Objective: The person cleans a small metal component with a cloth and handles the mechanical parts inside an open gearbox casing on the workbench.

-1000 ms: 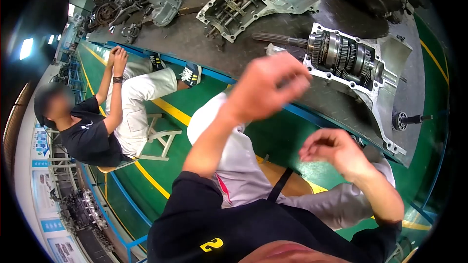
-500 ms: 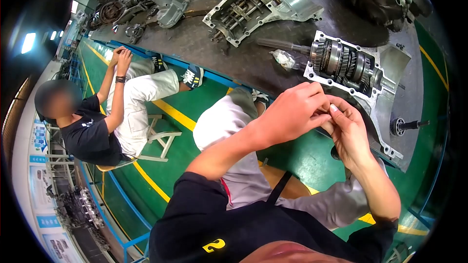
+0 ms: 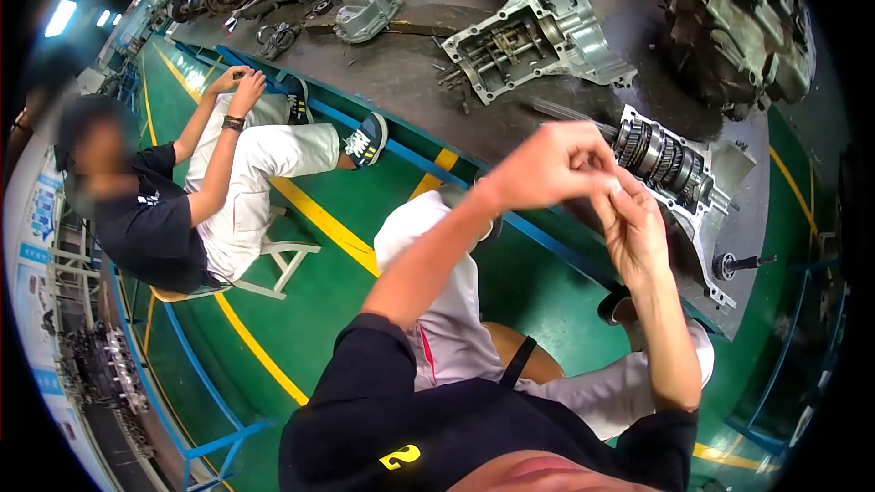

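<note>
My left hand [image 3: 558, 162] and my right hand [image 3: 631, 223] meet in front of the bench edge, fingertips pinched together. Anything between the fingers is too small or hidden to make out. Just behind them lies an open gearbox housing half [image 3: 696, 210], with a gear shaft assembly [image 3: 658, 153] in it. My hands cover its near left part. A splined shaft [image 3: 558, 110] sticks out at the left, partly behind my left hand. Beyond my right hand, a short shaft with a bearing [image 3: 740, 264] rests on the bench.
Another open housing half [image 3: 510, 59] and a large dark casting [image 3: 743, 32] sit farther back on the bench [image 3: 428, 73]. More metal parts lie at the far left, including a housing [image 3: 367, 7]. A person [image 3: 173, 210] sits on a stool to the left, hands together.
The view has swung, so the person and floor sit differently in it. My hands stay pinched together, now higher in the view and covering the left end of the gear assembly.
</note>
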Tool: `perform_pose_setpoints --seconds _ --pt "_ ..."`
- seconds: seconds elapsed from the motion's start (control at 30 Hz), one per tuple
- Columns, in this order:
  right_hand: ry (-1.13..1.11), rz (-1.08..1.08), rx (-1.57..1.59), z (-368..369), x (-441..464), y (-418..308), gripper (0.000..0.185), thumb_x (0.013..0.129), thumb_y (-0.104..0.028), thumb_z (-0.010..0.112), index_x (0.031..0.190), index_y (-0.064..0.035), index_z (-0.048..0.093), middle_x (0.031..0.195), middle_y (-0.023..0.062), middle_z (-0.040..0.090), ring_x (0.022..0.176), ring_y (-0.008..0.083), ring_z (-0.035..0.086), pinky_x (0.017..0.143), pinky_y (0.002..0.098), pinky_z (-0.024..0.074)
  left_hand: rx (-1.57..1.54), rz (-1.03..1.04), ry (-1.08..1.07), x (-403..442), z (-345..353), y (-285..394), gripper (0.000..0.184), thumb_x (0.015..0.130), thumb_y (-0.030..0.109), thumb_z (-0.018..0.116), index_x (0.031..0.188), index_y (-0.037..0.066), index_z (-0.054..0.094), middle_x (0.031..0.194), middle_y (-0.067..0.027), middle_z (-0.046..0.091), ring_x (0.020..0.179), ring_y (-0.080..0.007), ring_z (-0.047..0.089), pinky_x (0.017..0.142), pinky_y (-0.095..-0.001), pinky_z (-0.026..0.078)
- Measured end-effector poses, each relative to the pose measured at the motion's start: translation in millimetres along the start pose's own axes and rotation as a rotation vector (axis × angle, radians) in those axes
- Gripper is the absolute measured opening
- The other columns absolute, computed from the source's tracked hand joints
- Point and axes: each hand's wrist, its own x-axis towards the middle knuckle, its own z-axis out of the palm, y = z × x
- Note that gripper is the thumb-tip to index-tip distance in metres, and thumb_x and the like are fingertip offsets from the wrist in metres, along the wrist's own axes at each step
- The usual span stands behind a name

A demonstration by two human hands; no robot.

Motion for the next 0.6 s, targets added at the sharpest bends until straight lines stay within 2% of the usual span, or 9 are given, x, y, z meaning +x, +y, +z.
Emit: perform_pose_setpoints --seconds 0.03,0.1,0.17,0.23,0.27,0.33,0.4,0.53,0.6 --pt "0.021 -0.009 -0.013 11.8 6.0 -1.6 0.035 0.1 -0.005 0.053 0.129 0.0134 0.049 0.122 0.0236 0.062 0.11 0.0257 0.066 0.1 0.032 0.0544 -0.37 -0.08 0.023 3.6 -13.5 0.4 0.013 0.086 0.01 0.075 0.092 0.002 0.068 0.09 -0.0005 0.067 0.082 -0.0073 0.061 0.071 -0.0234 0.05" --pt "0.081 -0.057 -0.131 39.1 23.6 -2.4 0.037 0.1 -0.005 0.054 0.13 0.0145 0.047 0.119 0.0231 0.063 0.111 0.0243 0.065 0.098 0.0297 0.0547 -0.059 0.015 0.286 14.1 -65.2 13.4 0.017 0.09 0.014 0.07 0.099 -0.001 0.07 0.093 -0.0052 0.07 0.085 -0.0099 0.065 0.081 -0.0254 0.052" --pt "0.085 -0.054 -0.331 53.7 45.6 -5.2 0.031 0.099 -0.009 0.058 0.121 0.0119 0.052 0.111 0.0195 0.066 0.101 0.0197 0.067 0.091 0.0262 0.0561 -0.104 0.091 0.533 27.8 -126.6 -11.7 0.022 0.094 0.019 0.065 0.099 -0.002 0.07 0.094 -0.0079 0.071 0.086 -0.0136 0.066 0.084 -0.0271 0.052" --pt "0.055 -0.002 -0.534 62.6 72.8 -11.7 0.024 0.098 -0.013 0.062 0.11 0.0065 0.057 0.102 0.0147 0.068 0.089 0.0147 0.067 0.083 0.0221 0.0557 -0.057 -0.047 0.771 38.2 -186.5 -51.5 0.024 0.096 0.018 0.061 0.102 -0.003 0.071 0.094 -0.0086 0.072 0.087 -0.0158 0.068 0.084 -0.0288 0.053" --pt "0.031 -0.006 -0.614 68.7 87.0 -13.3 0.021 0.096 -0.009 0.064 0.106 0.0087 0.061 0.097 0.0166 0.07 0.084 0.0168 0.069 0.077 0.0229 0.0569 0.03 -0.11 0.811 41.0 -210.9 -83.2 0.027 0.097 0.02 0.059 0.102 -0.003 0.071 0.094 -0.0092 0.072 0.087 -0.016 0.068 0.082 -0.0288 0.053" --pt "-0.046 0.015 -0.757 77.2 114.4 -16.7 0.019 0.094 -0.007 0.065 0.102 0.0095 0.063 0.098 0.0161 0.069 0.084 0.0187 0.07 0.078 0.0242 0.0578 0.062 -0.31 0.721 44.8 -229.7 -121.3 0.032 0.099 0.023 0.055 0.102 -0.004 0.071 0.098 -0.0122 0.073 0.089 -0.0174 0.069 0.081 -0.0299 0.053" --pt "-0.045 0.046 -0.847 85.5 139.5 -20.0 0.02 0.092 -0.003 0.065 0.106 0.0114 0.064 0.101 0.0165 0.069 0.087 0.021 0.071 0.081 0.026 0.0582 0.013 -0.337 0.727 48.7 -218.1 -131.5 0.033 0.1 0.021 0.052 0.102 -0.005 0.071 0.101 -0.0139 0.073 0.093 -0.0191 0.069 0.083 -0.0308 0.052" --pt "-0.169 0.041 -0.967 98.9 188.1 -12.9 0.022 0.09 0.003 0.061 0.109 0.0133 0.064 0.103 0.0175 0.069 0.093 0.0226 0.071 0.084 0.0283 0.0584 -0.352 -0.279 0.685 48.3 -219.6 -131.7 0.037 0.102 0.024 0.049 0.113 -0.007 0.067 0.108 -0.0137 0.072 0.099 -0.0213 0.068 0.09 -0.0311 0.05" --pt "-0.206 0.029 -0.971 103.7 211.0 -4.5 0.024 0.09 0.003 0.06 0.111 0.0132 0.064 0.101 0.0165 0.071 0.093 0.0216 0.071 0.083 0.0291 0.0584 -0.29 -0.273 0.665 53.1 -213.5 -132.0 0.037 0.102 0.025 0.049 0.113 -0.006 0.067 0.108 -0.0136 0.072 0.1 -0.0212 0.068 0.09 -0.0312 0.05"
